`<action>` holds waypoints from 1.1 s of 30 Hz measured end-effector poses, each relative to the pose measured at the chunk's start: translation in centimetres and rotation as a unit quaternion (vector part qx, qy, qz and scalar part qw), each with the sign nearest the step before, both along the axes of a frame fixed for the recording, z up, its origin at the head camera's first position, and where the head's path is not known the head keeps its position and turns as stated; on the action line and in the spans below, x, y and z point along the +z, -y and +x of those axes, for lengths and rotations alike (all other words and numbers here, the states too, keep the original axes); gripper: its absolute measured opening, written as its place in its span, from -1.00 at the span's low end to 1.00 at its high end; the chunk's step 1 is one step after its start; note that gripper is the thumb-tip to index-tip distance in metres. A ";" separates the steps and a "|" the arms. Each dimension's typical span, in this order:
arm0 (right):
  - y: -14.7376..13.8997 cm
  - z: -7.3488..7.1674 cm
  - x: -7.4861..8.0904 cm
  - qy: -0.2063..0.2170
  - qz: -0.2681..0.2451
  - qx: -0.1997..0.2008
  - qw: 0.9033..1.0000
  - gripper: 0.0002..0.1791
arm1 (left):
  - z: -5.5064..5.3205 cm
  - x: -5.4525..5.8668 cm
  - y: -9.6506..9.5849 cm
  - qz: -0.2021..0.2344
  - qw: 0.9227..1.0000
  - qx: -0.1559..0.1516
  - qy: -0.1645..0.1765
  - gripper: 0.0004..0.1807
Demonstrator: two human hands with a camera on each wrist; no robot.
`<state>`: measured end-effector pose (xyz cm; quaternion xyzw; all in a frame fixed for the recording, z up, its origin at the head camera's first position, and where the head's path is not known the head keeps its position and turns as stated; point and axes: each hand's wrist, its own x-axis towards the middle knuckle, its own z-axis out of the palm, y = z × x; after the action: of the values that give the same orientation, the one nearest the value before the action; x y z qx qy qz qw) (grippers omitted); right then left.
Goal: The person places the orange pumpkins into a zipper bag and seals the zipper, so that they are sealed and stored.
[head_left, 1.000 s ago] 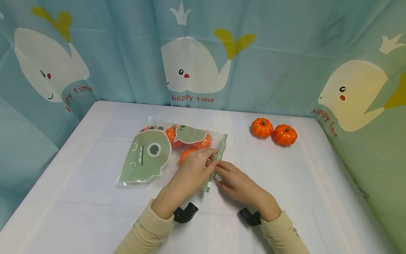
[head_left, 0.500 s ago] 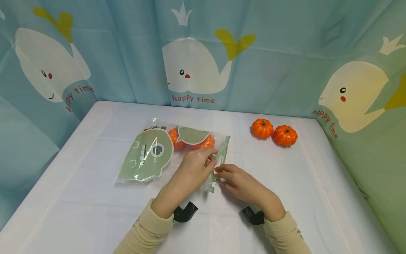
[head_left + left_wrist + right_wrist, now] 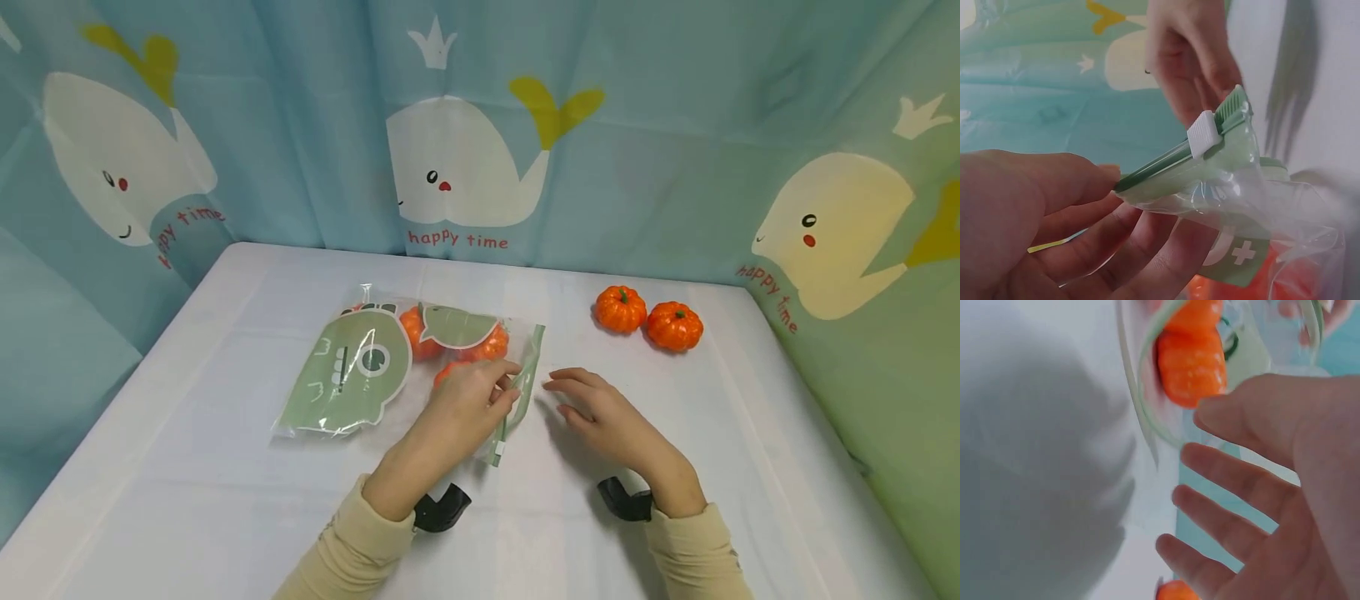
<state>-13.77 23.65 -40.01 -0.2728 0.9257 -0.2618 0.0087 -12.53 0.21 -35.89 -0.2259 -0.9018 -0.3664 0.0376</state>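
Observation:
A clear zip bag point(image 3: 341, 367) with green cartoon prints lies on the table, several small orange pumpkins point(image 3: 491, 342) inside it. My left hand point(image 3: 468, 404) pinches the green zip edge of its mouth between thumb and fingers. In the left wrist view a white slider point(image 3: 1204, 134) sits on the green zip strip point(image 3: 1154, 165), near one end. The mouth gapes in the right wrist view, with a pumpkin point(image 3: 1192, 369) showing through it. My right hand point(image 3: 611, 421) hovers just right of the bag's mouth, fingers spread and holding nothing.
Two orange pumpkins point(image 3: 620, 309) with green stems sit side by side at the back right of the white table point(image 3: 187, 500). A blue-green curtain point(image 3: 645, 192) with whale prints hangs behind and along both sides. Black camera mounts point(image 3: 442, 508) are worn at both wrists.
My right hand has come away from the bag's edge and moved right. My left hand stays on the zip edge, and the mouth now stands wider apart.

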 end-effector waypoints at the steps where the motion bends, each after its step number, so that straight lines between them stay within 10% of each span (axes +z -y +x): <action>1: -0.2 -0.1 0.1 -0.003 -0.002 -0.009 1.000 -0.66 | 0.0 0.0 0.0 0.000 1.000 -0.001 0.006 -0.71; 33: -4.0 -6.0 2.0 -0.131 0.033 -0.145 0.980 -0.66 | 0.1 -0.1 0.0 0.022 0.999 -0.011 0.048 -0.70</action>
<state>-19.80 27.68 -37.97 -0.1675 0.9565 -0.1918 -0.1421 -12.42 0.26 -36.02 -0.2168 -0.8920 -0.3966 -0.0050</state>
